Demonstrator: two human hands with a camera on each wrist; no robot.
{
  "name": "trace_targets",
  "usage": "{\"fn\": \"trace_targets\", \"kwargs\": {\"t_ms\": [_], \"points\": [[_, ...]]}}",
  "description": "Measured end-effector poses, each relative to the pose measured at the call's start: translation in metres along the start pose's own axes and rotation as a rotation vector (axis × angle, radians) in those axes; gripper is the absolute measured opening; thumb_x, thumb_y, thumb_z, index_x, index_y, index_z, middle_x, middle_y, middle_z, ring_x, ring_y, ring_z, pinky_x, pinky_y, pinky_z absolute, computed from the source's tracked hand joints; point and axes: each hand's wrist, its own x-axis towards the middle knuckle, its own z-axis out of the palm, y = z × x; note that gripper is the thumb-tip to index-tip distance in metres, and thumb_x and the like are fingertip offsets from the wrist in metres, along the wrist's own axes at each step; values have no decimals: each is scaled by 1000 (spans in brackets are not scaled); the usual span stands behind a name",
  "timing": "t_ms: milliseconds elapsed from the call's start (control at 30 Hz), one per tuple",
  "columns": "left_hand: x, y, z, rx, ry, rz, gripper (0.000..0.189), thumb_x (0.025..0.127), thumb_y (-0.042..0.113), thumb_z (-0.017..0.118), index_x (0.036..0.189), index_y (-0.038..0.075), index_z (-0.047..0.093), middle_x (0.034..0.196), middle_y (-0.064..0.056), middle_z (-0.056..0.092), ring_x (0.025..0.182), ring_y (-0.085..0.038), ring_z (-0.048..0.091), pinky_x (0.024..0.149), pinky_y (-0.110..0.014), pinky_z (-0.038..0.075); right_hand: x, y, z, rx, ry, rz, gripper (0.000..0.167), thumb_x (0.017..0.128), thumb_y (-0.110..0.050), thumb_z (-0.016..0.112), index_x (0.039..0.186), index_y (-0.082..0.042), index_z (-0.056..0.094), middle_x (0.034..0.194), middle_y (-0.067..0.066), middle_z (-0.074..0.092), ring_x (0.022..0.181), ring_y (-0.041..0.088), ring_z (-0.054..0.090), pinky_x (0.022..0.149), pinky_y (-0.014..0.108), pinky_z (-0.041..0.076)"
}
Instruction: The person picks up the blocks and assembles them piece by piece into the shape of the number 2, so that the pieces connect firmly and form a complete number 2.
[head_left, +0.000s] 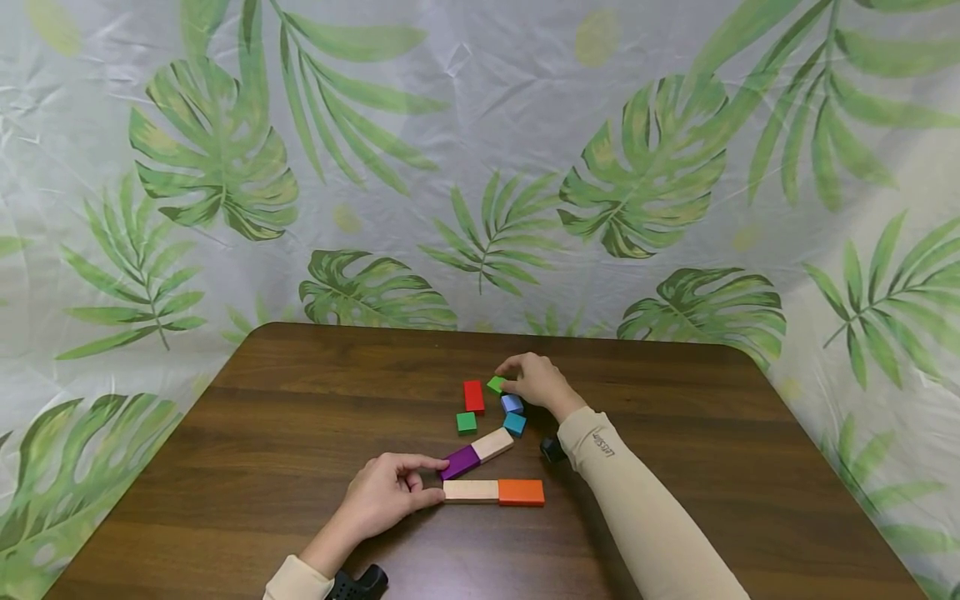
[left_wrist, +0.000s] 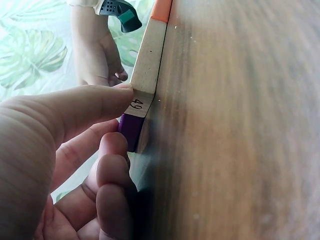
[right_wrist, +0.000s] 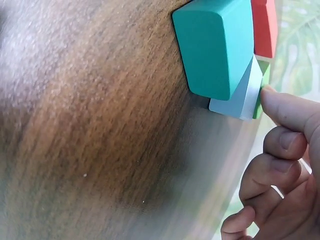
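- Small light-green block (head_left: 495,384): on dark-brown wood-grain worktop (head_left: 337,392), right hand (head_left: 542,383) pinching it.
- Light-blue block (head_left: 512,404): just beside it, towards the wearer.
- Left hand (head_left: 390,492): grip spread, thumb touching pale wooden bar (head_left: 470,492), index finger touching purple rectangular block (head_left: 460,462).
- Orange rectangular block (head_left: 521,492): end to end with pale bar.

Leaf-print cloth (head_left: 495,125) behind a brown wood-grain table (head_left: 337,400)

Left hand (left_wrist: 70,157), thumb (left_wrist: 97,105) at pale block (left_wrist: 148,60), forefinger (left_wrist: 82,145) at purple block (left_wrist: 131,131)
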Motion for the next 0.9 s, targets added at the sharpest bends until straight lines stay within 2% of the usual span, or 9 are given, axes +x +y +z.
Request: {"fn": "trace_targets", "kwargs": {"t_ms": [333, 900], "points": [[0, 1, 0, 3, 3, -3, 29, 84, 34, 93, 111, 33, 85, 65, 14, 60, 55, -1, 47, 53, -22, 33, 0, -2, 0, 7, -21, -26, 27, 102, -19, 74, 129, -19, 78, 69, 2, 55, 60, 14, 45, 59, 28, 35], [-1, 1, 0, 2, 0, -3, 29, 84, 35, 93, 112, 33, 85, 65, 14, 60, 55, -1, 46, 53, -22, 34, -1, 2, -1, 9, -48, -63, 25, 103, -19, 73, 128, -20, 79, 67, 0, 50, 59, 14, 40, 59, 28, 31]]}}
